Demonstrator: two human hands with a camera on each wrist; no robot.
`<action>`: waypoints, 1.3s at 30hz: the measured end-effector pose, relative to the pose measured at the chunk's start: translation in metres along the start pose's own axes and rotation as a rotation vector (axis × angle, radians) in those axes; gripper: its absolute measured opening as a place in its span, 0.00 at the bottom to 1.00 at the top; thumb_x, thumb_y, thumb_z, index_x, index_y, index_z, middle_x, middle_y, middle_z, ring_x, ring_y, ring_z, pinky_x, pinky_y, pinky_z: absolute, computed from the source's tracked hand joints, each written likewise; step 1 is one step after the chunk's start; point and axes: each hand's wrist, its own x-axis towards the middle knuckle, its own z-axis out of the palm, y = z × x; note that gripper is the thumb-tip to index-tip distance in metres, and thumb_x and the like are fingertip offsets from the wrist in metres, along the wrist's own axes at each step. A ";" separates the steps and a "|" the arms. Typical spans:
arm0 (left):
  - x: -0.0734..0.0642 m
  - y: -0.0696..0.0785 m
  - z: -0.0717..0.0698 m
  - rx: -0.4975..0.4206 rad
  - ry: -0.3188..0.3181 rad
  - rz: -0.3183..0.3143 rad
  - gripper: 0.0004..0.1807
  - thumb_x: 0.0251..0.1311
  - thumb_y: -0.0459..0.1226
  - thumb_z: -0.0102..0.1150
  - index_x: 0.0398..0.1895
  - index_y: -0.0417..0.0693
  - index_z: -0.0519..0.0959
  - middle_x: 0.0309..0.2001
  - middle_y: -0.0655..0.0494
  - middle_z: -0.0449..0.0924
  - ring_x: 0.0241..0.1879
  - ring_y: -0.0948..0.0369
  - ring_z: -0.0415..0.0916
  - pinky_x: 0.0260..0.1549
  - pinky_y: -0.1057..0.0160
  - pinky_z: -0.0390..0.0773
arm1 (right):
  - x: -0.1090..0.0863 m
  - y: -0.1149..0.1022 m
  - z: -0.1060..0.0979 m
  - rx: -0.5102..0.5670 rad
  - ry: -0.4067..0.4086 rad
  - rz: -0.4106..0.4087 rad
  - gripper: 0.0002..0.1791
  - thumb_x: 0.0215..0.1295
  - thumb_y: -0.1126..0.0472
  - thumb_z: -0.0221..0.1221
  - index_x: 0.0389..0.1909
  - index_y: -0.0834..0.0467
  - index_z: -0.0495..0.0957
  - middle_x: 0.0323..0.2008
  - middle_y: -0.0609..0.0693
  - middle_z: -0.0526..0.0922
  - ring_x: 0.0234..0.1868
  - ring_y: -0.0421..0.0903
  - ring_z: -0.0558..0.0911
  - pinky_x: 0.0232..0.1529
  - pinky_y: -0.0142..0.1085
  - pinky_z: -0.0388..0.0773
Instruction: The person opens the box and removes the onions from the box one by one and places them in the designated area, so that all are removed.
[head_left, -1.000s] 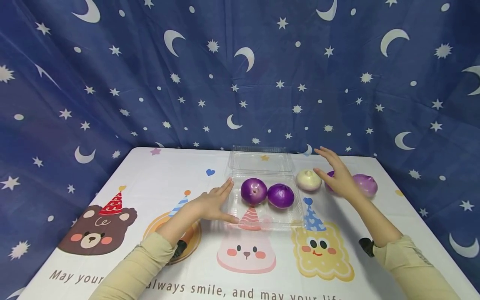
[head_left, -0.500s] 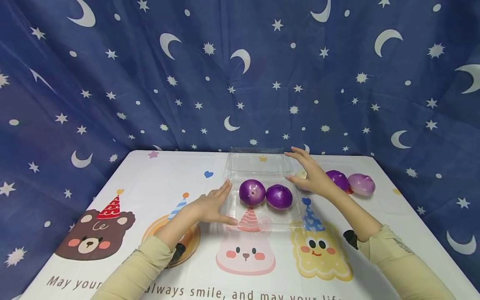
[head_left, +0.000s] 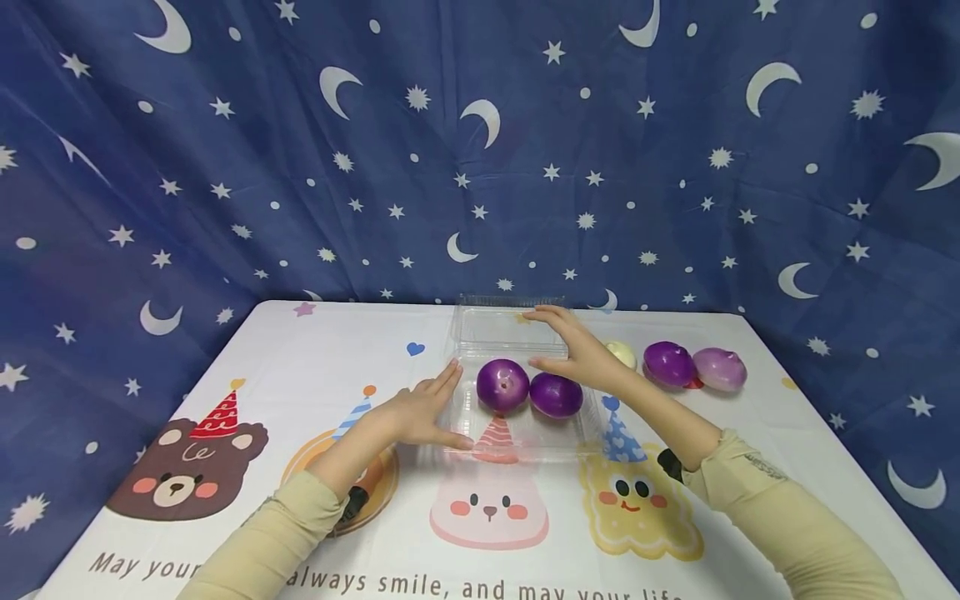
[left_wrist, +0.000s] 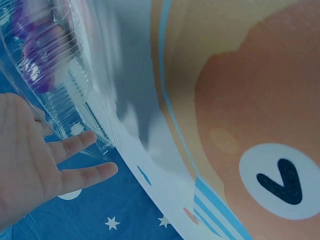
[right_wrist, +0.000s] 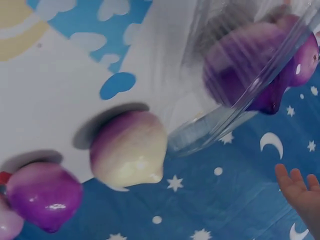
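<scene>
A clear plastic clamshell box point(head_left: 555, 435) stands with its lid point(head_left: 491, 327) folded back. In its base sit two shiny purple onions, one on the left point(head_left: 502, 385) and one on the right point(head_left: 557, 398). My left hand point(head_left: 420, 414) rests at the box's left side, fingers spread along the wall; the left wrist view has its fingertips by the ridged rim. Above the right onion and the lid hinge is my right hand point(head_left: 587, 357), with extended fingers and nothing in its grasp. It seems clear of the onions, though contact is hard to judge.
Right of the box a cream-white onion point(head_left: 622, 353) is partly hidden by my right hand. Beyond it lie a purple onion point(head_left: 669, 364) and a pale lilac onion point(head_left: 720, 369). A blue star-and-moon curtain point(head_left: 375, 150) hangs behind the printed white tablecloth point(head_left: 360, 333).
My right hand has moved left, from over the loose onions, past the cream-white one, to above the box. My left hand stays at the box's left side.
</scene>
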 end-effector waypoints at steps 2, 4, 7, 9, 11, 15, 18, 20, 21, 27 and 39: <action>0.000 0.000 0.000 -0.002 -0.004 0.003 0.63 0.48 0.68 0.56 0.75 0.44 0.35 0.76 0.49 0.28 0.69 0.39 0.52 0.58 0.31 0.60 | 0.002 -0.002 0.004 -0.005 -0.006 -0.010 0.36 0.57 0.58 0.65 0.66 0.59 0.64 0.66 0.62 0.62 0.67 0.61 0.64 0.63 0.58 0.64; 0.000 0.000 0.000 -0.004 -0.007 0.005 0.63 0.48 0.68 0.56 0.75 0.44 0.35 0.76 0.50 0.28 0.70 0.39 0.52 0.58 0.30 0.60 | 0.004 -0.005 0.008 -0.008 -0.014 -0.016 0.36 0.55 0.58 0.66 0.65 0.59 0.64 0.65 0.61 0.63 0.66 0.60 0.65 0.63 0.57 0.65; 0.000 -0.001 0.000 -0.007 -0.002 0.009 0.63 0.48 0.68 0.56 0.75 0.44 0.35 0.76 0.49 0.28 0.69 0.39 0.52 0.58 0.30 0.60 | 0.006 -0.008 0.016 -0.035 -0.036 -0.021 0.37 0.54 0.58 0.67 0.65 0.59 0.64 0.65 0.63 0.63 0.66 0.61 0.65 0.61 0.58 0.67; 0.000 -0.002 0.000 -0.001 -0.005 0.003 0.63 0.48 0.69 0.55 0.75 0.45 0.35 0.76 0.50 0.28 0.70 0.40 0.52 0.58 0.30 0.60 | 0.008 -0.010 0.022 -0.053 -0.064 -0.026 0.38 0.53 0.58 0.68 0.64 0.60 0.64 0.65 0.64 0.63 0.66 0.62 0.65 0.60 0.58 0.68; 0.000 -0.002 0.001 0.003 -0.008 -0.006 0.63 0.48 0.69 0.55 0.75 0.46 0.34 0.76 0.52 0.27 0.70 0.40 0.51 0.59 0.31 0.59 | 0.009 -0.011 0.028 -0.072 -0.094 -0.030 0.39 0.52 0.58 0.68 0.64 0.60 0.64 0.64 0.65 0.64 0.65 0.63 0.66 0.60 0.57 0.69; 0.000 -0.002 0.002 0.007 -0.015 -0.011 0.63 0.48 0.70 0.54 0.75 0.47 0.34 0.76 0.53 0.26 0.70 0.41 0.51 0.59 0.32 0.59 | 0.011 -0.015 0.039 -0.112 -0.146 -0.010 0.41 0.51 0.55 0.69 0.66 0.59 0.63 0.60 0.65 0.68 0.60 0.63 0.72 0.57 0.56 0.72; 0.000 -0.002 0.002 0.004 -0.021 -0.005 0.63 0.48 0.69 0.54 0.75 0.47 0.34 0.76 0.53 0.26 0.70 0.41 0.51 0.59 0.32 0.60 | 0.011 -0.019 0.045 -0.148 -0.175 0.016 0.42 0.51 0.53 0.70 0.66 0.57 0.62 0.60 0.64 0.69 0.58 0.64 0.73 0.55 0.56 0.74; 0.000 -0.001 0.002 0.005 -0.025 -0.005 0.63 0.49 0.69 0.54 0.75 0.47 0.33 0.76 0.53 0.25 0.71 0.41 0.51 0.59 0.32 0.60 | 0.011 -0.021 0.048 -0.172 -0.194 0.028 0.43 0.50 0.51 0.70 0.66 0.57 0.62 0.60 0.64 0.68 0.58 0.64 0.72 0.54 0.57 0.74; 0.000 -0.002 0.002 0.006 -0.027 -0.007 0.63 0.49 0.69 0.54 0.75 0.47 0.33 0.76 0.53 0.25 0.71 0.42 0.51 0.59 0.32 0.60 | 0.011 -0.022 0.050 -0.184 -0.202 0.032 0.43 0.50 0.51 0.70 0.66 0.57 0.62 0.60 0.64 0.68 0.58 0.65 0.72 0.53 0.57 0.74; 0.000 -0.003 0.001 0.003 -0.013 -0.004 0.63 0.49 0.69 0.54 0.75 0.47 0.33 0.76 0.53 0.26 0.70 0.41 0.51 0.59 0.32 0.60 | 0.013 -0.025 0.059 -0.234 -0.218 0.044 0.44 0.48 0.52 0.71 0.65 0.58 0.64 0.58 0.65 0.67 0.56 0.67 0.72 0.50 0.58 0.76; -0.002 -0.002 0.000 0.005 -0.009 0.000 0.63 0.49 0.68 0.55 0.75 0.45 0.34 0.76 0.51 0.27 0.70 0.40 0.52 0.58 0.32 0.61 | 0.017 -0.027 0.069 -0.304 -0.256 0.078 0.41 0.47 0.55 0.72 0.62 0.60 0.67 0.58 0.68 0.67 0.55 0.67 0.73 0.51 0.55 0.77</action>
